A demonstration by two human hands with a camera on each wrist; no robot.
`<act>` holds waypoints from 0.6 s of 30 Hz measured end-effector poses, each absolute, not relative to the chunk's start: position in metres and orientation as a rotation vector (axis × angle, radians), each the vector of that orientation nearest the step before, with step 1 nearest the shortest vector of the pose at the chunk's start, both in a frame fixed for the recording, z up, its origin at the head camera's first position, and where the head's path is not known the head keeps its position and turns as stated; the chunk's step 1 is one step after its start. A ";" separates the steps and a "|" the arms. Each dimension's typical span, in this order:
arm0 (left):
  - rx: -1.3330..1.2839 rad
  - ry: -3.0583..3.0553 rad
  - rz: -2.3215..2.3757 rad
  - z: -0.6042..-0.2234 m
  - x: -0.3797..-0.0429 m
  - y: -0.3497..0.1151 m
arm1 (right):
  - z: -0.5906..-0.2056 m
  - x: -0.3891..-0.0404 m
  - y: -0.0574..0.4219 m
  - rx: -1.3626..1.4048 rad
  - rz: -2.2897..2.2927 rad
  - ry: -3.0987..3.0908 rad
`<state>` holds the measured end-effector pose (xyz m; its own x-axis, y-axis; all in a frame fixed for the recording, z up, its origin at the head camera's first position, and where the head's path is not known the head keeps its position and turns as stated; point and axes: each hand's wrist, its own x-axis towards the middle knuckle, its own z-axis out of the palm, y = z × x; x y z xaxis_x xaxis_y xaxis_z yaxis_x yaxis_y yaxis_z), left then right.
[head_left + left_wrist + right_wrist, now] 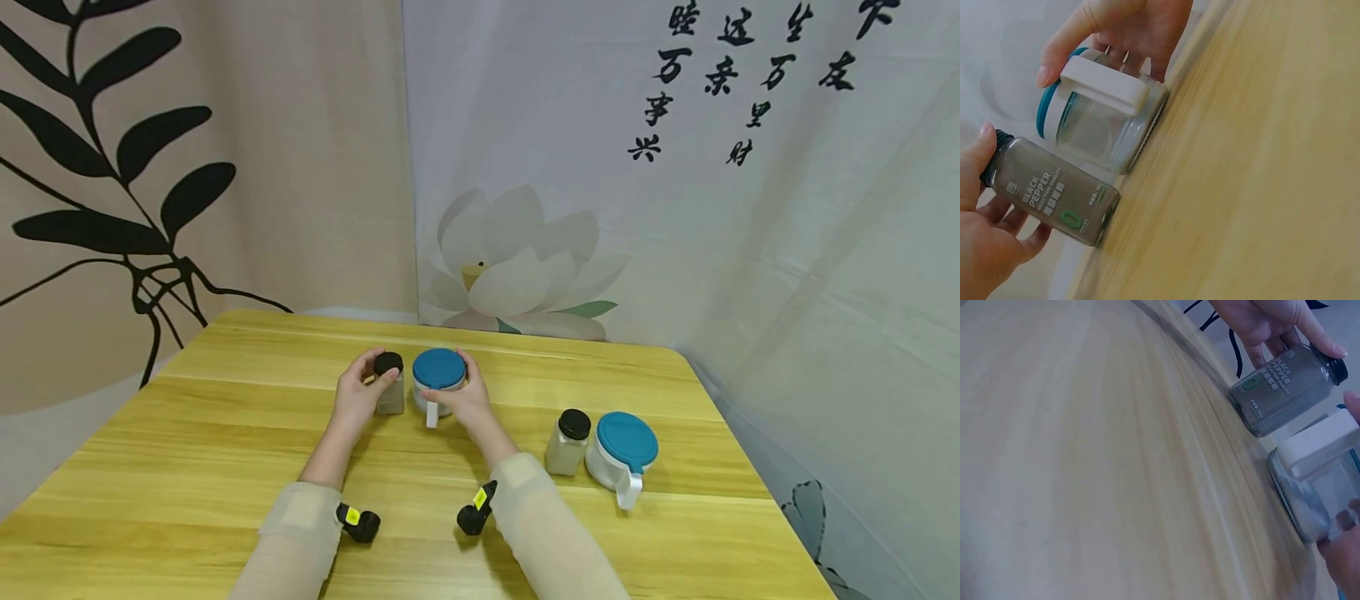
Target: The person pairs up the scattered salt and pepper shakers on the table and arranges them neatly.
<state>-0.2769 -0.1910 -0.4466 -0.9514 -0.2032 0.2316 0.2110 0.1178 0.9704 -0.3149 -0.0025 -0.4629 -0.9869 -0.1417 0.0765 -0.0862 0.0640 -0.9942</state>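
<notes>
My left hand [357, 393] holds a black pepper bottle [390, 402], thumb on the black cap and fingers behind the glass. Its label reads clearly in the left wrist view, where the bottle [1054, 190] holds grey-brown powder. Just right of it, my right hand [471, 402] grips a clear glass seasoning jar [439, 367] with a blue lid and white handle. The thumb lies near the top of the handle, the fingers round the far side. The jar [1094, 128] stands upright on the table beside the bottle [1285, 390], with a narrow gap between them.
Nearer the right side of the wooden table [187, 450] stand a second black-capped bottle [566, 450] with pale contents and a second blue-lidded jar [627, 440], close together. A printed curtain [525, 167] hangs behind the table's back edge.
</notes>
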 end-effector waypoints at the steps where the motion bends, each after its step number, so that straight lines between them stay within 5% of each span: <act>1: -0.012 -2.091 -1.904 -0.446 -0.277 -0.191 | -0.463 -0.315 -0.003 -0.241 -2.111 2.262; 18: -0.033 -2.068 -1.862 -0.443 -0.275 -0.197 | -0.461 -0.311 0.000 -0.244 -2.134 2.277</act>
<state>-0.2753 -0.1967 -0.4433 -0.9359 -0.2181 0.2766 0.2523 0.1329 0.9585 -0.3106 0.0004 -0.4607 -0.9877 -0.1213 0.0983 -0.1060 0.0584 -0.9927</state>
